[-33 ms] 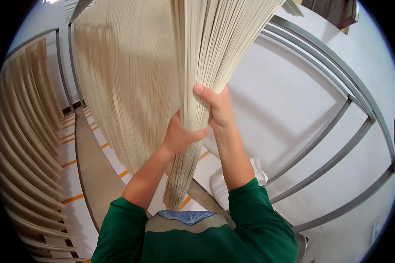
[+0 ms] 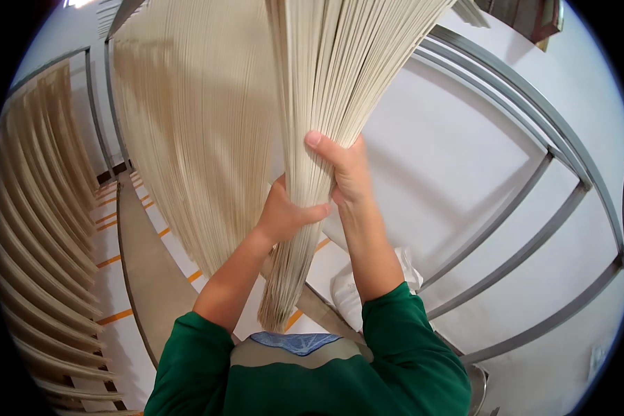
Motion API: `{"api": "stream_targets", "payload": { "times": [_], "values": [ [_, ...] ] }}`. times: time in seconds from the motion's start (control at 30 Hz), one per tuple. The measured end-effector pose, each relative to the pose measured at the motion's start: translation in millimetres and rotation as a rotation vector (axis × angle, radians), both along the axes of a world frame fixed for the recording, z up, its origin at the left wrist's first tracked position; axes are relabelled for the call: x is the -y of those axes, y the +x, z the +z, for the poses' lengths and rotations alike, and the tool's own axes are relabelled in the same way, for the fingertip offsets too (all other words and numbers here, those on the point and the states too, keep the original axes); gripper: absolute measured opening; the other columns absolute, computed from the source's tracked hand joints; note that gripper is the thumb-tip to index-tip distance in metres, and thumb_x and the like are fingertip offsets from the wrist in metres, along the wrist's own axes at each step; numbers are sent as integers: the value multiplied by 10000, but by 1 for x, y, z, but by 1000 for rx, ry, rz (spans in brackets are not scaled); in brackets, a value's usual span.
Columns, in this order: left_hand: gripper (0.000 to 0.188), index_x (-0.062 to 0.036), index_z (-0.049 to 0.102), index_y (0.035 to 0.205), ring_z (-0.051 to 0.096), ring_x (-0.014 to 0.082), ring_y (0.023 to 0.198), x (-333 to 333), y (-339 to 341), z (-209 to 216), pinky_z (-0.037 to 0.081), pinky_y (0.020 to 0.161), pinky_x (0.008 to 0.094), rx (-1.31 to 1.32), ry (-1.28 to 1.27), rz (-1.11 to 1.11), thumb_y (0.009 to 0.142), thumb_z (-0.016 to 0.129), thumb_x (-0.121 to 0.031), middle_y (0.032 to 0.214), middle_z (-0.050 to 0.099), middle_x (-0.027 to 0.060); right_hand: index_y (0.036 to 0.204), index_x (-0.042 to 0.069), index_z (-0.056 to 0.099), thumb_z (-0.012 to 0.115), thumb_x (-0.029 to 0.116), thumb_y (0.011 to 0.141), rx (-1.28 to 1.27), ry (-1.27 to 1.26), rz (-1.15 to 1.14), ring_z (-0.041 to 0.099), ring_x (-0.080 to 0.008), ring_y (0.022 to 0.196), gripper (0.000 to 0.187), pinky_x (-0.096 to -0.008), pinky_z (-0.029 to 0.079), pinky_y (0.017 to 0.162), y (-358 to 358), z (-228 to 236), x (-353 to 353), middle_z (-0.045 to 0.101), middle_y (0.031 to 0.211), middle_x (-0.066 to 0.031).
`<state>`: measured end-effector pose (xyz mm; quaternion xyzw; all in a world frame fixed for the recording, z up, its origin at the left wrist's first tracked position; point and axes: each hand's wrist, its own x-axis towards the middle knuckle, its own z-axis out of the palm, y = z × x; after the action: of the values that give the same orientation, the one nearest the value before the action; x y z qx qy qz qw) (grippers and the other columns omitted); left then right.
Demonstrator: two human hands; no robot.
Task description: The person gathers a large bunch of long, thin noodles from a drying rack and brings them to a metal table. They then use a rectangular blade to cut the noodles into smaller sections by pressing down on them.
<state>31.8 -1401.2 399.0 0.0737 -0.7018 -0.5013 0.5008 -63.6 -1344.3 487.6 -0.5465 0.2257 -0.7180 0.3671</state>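
A thick bundle of long, pale dried noodles (image 2: pixel 326 83) hangs down in front of me, fanning out toward the top and narrowing where I grip it. My right hand (image 2: pixel 347 163) wraps round it from the right, thumb lying across the front. Lower down, my left hand (image 2: pixel 288 211) closes round the bundle from the left, with its thumb across the front. The loose noodle ends stick out below my hands, close to my chest. Most of my fingers are hidden behind the strands.
More hanging noodles (image 2: pixel 208 139) form a broad curtain just left of the bundle. Further rows of noodles (image 2: pixel 41 243) hang at the far left. Grey metal rack bars (image 2: pixel 513 288) curve along the right, by a white wall. A white sack (image 2: pixel 347 291) stands beneath my right forearm.
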Motion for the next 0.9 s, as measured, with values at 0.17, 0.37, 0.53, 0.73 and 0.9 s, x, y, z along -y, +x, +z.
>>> {"api": "stream_targets", "payload": {
  "times": [0.17,0.37,0.53,0.73,0.9],
  "values": [
    [509,-4,556,1107,613,178,913,-4,-9,3,508,790,320,22,52,-272,649,747,-121,978,634,83,1190,-24,496,769,152,722,51,-47,-237,584,-178,924,569,-308,497,793,4,-2,-23,586,1062,-99],
    [438,-22,585,1050,615,158,902,-23,-38,-17,513,769,323,141,98,-634,641,735,-67,944,640,62,1107,-20,548,763,132,724,57,23,-657,604,-166,842,465,-307,511,740,-5,-29,-64,613,969,-85],
    [381,-43,609,1007,622,155,896,-55,-51,-54,520,748,328,219,64,-768,647,733,-55,940,647,44,1042,-19,586,772,120,707,93,94,-927,619,-156,779,408,-298,520,702,-5,-73,-102,636,910,-72],
    [578,-43,536,1135,600,177,974,-103,-46,-105,523,790,327,360,203,-1005,607,769,-1,1060,607,67,1133,0,528,830,161,649,143,312,-1104,596,-177,936,593,-310,490,814,20,-112,-167,628,1031,-89],
    [602,-53,518,1152,594,177,989,-158,-32,-147,501,839,321,338,292,-1201,612,779,-1,1082,595,62,1186,1,507,837,207,640,112,258,-1236,582,-189,1011,670,-323,457,891,47,-149,-226,612,1100,-101]
  ]
}}
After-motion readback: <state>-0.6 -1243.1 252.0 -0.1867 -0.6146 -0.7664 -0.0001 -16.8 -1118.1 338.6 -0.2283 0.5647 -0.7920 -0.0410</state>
